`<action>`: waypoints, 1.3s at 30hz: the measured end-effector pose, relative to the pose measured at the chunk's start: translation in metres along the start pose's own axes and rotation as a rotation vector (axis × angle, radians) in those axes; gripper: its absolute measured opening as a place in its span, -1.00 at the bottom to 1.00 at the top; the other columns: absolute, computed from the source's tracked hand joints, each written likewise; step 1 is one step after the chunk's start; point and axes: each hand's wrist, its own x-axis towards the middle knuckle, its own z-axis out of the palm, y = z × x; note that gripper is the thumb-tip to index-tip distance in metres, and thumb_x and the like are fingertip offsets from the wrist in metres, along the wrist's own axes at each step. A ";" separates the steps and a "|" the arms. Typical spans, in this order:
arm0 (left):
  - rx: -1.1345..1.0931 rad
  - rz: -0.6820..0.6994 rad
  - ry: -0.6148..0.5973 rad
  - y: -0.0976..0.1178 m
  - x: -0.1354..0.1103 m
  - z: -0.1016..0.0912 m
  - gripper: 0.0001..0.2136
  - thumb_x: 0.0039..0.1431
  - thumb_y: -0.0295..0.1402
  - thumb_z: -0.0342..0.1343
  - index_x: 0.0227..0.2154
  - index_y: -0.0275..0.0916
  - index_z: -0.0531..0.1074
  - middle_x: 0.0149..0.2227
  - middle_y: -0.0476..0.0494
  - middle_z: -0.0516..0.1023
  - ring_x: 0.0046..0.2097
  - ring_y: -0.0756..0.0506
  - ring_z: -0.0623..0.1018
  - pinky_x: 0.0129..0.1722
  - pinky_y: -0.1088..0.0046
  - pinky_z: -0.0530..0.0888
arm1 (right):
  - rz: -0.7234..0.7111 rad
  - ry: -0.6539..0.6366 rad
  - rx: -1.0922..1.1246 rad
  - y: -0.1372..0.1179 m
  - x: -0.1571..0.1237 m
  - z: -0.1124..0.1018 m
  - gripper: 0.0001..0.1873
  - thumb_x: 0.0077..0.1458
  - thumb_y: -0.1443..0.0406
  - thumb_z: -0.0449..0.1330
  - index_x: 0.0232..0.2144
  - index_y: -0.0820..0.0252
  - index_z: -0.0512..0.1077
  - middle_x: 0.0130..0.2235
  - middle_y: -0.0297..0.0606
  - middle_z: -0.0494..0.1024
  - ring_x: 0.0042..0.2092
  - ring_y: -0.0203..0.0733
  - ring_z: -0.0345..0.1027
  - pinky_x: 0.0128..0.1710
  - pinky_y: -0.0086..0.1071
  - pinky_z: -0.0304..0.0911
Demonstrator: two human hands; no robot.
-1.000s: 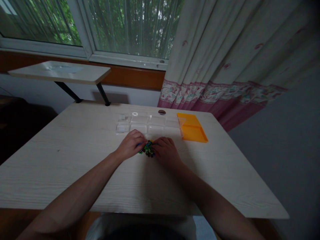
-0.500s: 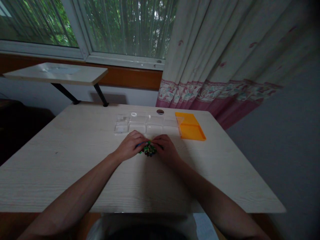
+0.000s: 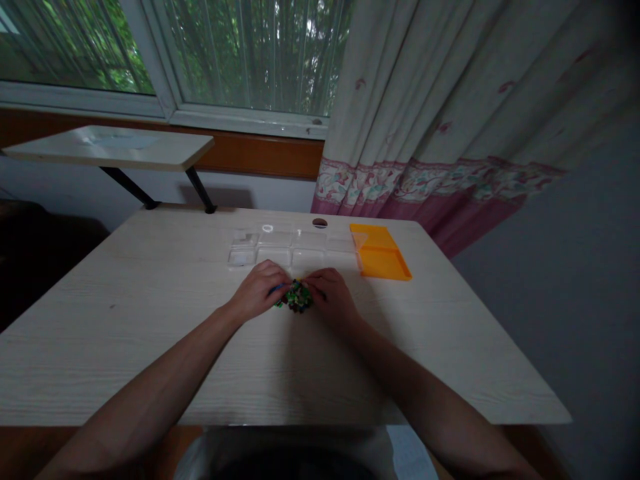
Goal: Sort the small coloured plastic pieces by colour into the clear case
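A small heap of coloured pieces [image 3: 299,297], mostly green with dark, pale and a few blue bits, lies on the table between my hands. Its pieces are too small to tell their kind. My left hand [image 3: 261,288] curls round the heap's left side, with a blue bit showing by the thumb and index finger. From the right, my right hand [image 3: 331,293] presses bent fingers against the other side. Something dark shows beside its thumb. The fingers hide the far edge of the heap, where a touch of yellow shows.
Behind my hands lies a clear plastic tray with compartments [image 3: 292,248]. An open orange case [image 3: 384,263] is at its right end. A round cable hole [image 3: 320,223] sits near the pale table's [image 3: 165,333] back edge. A raised shelf [image 3: 145,157] stands at the left, and a curtain [image 3: 400,133] hangs behind.
My fingertips have drawn slightly apart over the heap, so more of the coloured pieces show between them. The tray and orange case stay where they were.
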 end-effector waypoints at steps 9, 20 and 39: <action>0.052 -0.134 0.207 -0.009 -0.002 0.002 -0.82 0.32 -0.27 0.05 -0.29 -0.22 0.51 -0.29 -0.14 0.53 -0.16 -0.13 0.44 -0.09 0.27 0.39 | 0.126 -0.034 -0.380 -0.006 -0.001 -0.012 -0.85 0.20 0.21 0.21 -0.29 0.11 0.56 -0.24 -0.19 0.48 -0.11 -0.06 0.24 -0.10 -0.20 0.12; 0.060 -0.207 0.272 -0.008 -0.001 0.001 -0.80 0.32 -0.26 0.04 -0.32 -0.21 0.51 -0.30 -0.15 0.55 -0.18 -0.13 0.44 -0.09 0.23 0.37 | 0.090 -0.146 -0.435 -0.007 -0.005 -0.009 -0.78 0.17 0.13 0.25 -0.19 0.07 0.56 -0.18 -0.19 0.48 -0.08 -0.04 0.24 -0.09 -0.18 0.11; 0.235 -0.403 0.482 -0.050 -0.011 -0.008 -0.85 0.21 -0.24 0.18 -0.39 -0.17 0.56 -0.25 -0.15 0.50 -0.09 -0.21 0.42 0.00 0.09 0.35 | 0.135 -0.016 -0.057 -0.006 0.005 -0.008 -0.93 0.16 0.30 0.24 -0.34 0.16 0.53 -0.31 -0.24 0.55 -0.18 -0.14 0.36 -0.10 -0.27 0.21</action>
